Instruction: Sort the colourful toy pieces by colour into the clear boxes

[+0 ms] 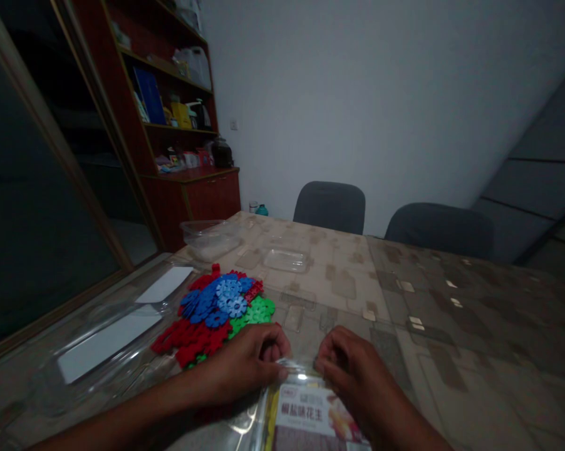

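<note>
At the bottom centre lies a clear plastic container (305, 410) with a printed label in Chinese characters and a picture of food. My left hand (259, 357) has its fingers curled, with the thumb pressed on the far left corner of the container. On the far right corner, my right hand (346, 363) pinches the edge with bent fingers. Just beyond my left hand is a heap of snowflake-shaped plastic pieces: blue ones (217, 297) on top, red ones (195, 341) nearest me and green ones (259, 311) on the right. What the container holds is hard to make out.
Clear plastic packaging with white cards (111, 341) lies on the left of the patterned table (346, 275). A clear bowl (210, 241) and a small clear tray (285, 260) stand farther back. Two grey chairs (330, 205) are at the far edge, and a wooden cabinet (212, 199) stands behind left.
</note>
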Action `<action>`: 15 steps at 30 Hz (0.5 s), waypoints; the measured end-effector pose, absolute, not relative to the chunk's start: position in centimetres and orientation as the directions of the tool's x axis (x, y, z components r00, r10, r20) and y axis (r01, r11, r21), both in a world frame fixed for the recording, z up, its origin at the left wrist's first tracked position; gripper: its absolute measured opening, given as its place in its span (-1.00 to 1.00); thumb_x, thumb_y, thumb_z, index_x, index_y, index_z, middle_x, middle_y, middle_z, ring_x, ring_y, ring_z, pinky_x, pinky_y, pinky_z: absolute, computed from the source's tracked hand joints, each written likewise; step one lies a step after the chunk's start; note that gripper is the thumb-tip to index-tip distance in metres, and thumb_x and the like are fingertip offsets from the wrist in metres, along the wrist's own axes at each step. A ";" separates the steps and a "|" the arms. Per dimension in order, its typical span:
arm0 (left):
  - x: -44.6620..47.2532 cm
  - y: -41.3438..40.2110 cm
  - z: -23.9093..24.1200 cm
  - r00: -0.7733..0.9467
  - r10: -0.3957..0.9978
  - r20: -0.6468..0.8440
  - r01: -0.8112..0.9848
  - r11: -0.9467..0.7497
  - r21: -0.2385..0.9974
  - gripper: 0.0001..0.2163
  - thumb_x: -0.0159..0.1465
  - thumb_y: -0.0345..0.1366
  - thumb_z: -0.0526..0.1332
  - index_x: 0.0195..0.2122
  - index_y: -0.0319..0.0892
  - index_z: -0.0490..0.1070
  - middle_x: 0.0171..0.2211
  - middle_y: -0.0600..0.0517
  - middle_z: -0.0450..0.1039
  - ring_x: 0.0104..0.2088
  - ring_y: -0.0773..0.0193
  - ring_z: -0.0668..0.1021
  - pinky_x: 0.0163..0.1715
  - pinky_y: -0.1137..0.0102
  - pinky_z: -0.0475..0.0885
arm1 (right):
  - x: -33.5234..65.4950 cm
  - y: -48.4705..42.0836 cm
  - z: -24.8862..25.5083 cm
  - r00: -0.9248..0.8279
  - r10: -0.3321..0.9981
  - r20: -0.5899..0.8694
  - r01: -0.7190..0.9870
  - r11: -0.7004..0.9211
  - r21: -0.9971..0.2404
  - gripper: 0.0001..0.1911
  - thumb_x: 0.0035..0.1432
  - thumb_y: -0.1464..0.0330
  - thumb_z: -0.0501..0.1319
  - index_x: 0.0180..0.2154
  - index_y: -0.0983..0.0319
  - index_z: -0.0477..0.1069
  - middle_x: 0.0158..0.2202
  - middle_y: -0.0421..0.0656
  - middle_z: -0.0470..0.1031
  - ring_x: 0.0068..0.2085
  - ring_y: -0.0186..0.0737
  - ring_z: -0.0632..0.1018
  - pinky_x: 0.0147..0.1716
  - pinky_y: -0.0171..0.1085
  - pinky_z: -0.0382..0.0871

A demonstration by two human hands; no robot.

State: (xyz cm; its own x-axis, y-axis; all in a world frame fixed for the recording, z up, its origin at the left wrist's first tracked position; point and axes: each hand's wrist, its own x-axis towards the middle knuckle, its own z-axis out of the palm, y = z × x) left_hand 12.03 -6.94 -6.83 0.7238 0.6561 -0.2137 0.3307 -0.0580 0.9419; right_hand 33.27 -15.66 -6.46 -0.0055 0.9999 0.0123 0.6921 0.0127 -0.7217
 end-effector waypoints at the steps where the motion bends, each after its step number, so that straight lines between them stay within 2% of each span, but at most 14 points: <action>1: 12.0 -6.8 -6.9 0.728 0.644 -0.235 0.323 -0.019 0.946 -0.75 -0.01 -0.25 0.34 -0.32 -0.23 0.43 -0.47 0.15 0.28 -0.43 0.33 0.29 -0.46 0.47 0.14 | 33.3 -15.8 -6.6 -0.005 0.999 0.038 0.702 0.030 -0.712 -0.87 0.12 0.53 0.18 -0.41 0.20 0.31 -0.39 -0.19 0.37 -0.31 -0.18 0.42 -0.32 -0.25 0.19; 4: 11.9 -6.3 -7.3 0.729 0.621 -0.290 0.326 0.057 0.944 -0.67 -0.04 -0.14 0.40 -0.37 -0.22 0.39 -0.52 0.17 0.26 -0.48 0.35 0.26 -0.49 0.47 0.10 | 33.4 -16.4 -6.9 -0.052 0.996 0.075 0.718 0.089 -0.690 -0.88 0.18 0.49 0.13 -0.39 0.18 0.26 -0.37 -0.17 0.36 -0.29 -0.15 0.41 -0.31 -0.24 0.19; 7: 11.6 -6.3 -7.3 0.716 0.633 -0.294 0.338 0.054 0.940 -0.67 -0.03 -0.12 0.40 -0.40 -0.21 0.35 -0.51 0.15 0.28 -0.47 0.35 0.28 -0.50 0.47 0.11 | 33.2 -16.6 -6.6 -0.069 0.996 0.052 0.728 0.086 -0.680 -0.89 0.20 0.45 0.10 -0.39 0.17 0.23 -0.34 -0.14 0.37 -0.28 -0.13 0.41 -0.30 -0.22 0.18; 12: 11.5 -6.8 -6.4 0.741 0.619 -0.261 0.372 -0.055 0.927 -0.78 0.06 -0.22 0.34 -0.38 -0.18 0.33 -0.46 0.15 0.26 -0.43 0.33 0.29 -0.48 0.46 0.13 | 32.7 -16.4 -5.8 -0.049 0.999 0.021 0.765 0.051 -0.642 -0.84 0.12 0.41 0.18 -0.39 0.14 0.17 -0.36 -0.17 0.37 -0.31 -0.15 0.39 -0.32 -0.23 0.15; 15: 11.8 -6.8 -6.1 0.746 0.609 -0.271 0.394 -0.075 0.916 -0.81 0.06 -0.27 0.31 -0.37 -0.17 0.31 -0.44 0.15 0.24 -0.41 0.32 0.29 -0.46 0.45 0.13 | 32.5 -16.1 -5.6 -0.064 0.997 -0.035 0.736 0.023 -0.677 -0.83 0.08 0.41 0.21 -0.41 0.15 0.19 -0.40 -0.20 0.37 -0.33 -0.17 0.39 -0.36 -0.25 0.13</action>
State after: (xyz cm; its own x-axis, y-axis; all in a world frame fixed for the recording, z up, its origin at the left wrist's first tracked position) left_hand 11.80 -6.85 -6.06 0.7458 0.6087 -0.2708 0.3939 -0.0751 0.9161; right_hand 32.48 -16.05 -5.64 -0.0645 0.9973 -0.0355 0.7357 0.0235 -0.6769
